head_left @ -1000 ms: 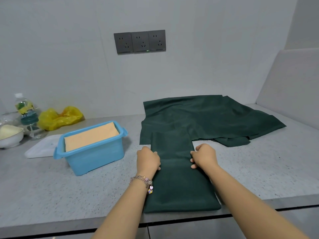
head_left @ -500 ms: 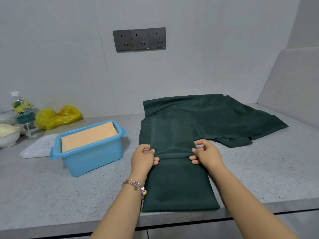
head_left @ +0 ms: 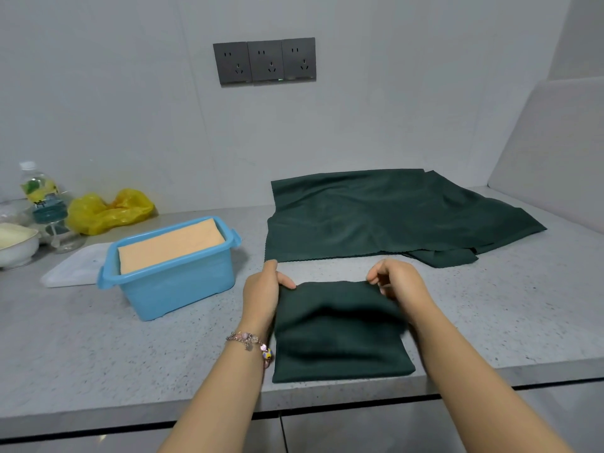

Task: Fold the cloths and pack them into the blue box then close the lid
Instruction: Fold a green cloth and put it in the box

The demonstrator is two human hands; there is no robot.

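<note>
left hand [head_left: 264, 294]: mine, centre of frame, thumb and fingers pinching the left far corner of the folded green cloth [head_left: 340, 335]; beaded bracelet [head_left: 253, 343] on the wrist
right hand [head_left: 397, 282]: fingers curled, pinching the right far corner of the same cloth (top layer looks lifted and blurry, mid-fold)
folded green cloth: lower centre, near edge lying at the counter's front edge, between my two forearms
green cloth pile [head_left: 385, 217]: spread flat, right of centre, back edge riding up the wall; just beyond my hands, not touching them
blue box [head_left: 176, 276]: left of centre, open, apart from the folded cloth; an orange cloth [head_left: 170, 246] fills it near the rim
white lid [head_left: 75, 266]: flat on the counter, just left of and behind the box
counter [head_left: 98, 354]: grey speckled
far left edge: yellow bag [head_left: 108, 210], bottle [head_left: 39, 197], white bowl [head_left: 16, 243] (partly cut off)
wall sockets [head_left: 264, 62]: three dark ones, upper centre
</note>
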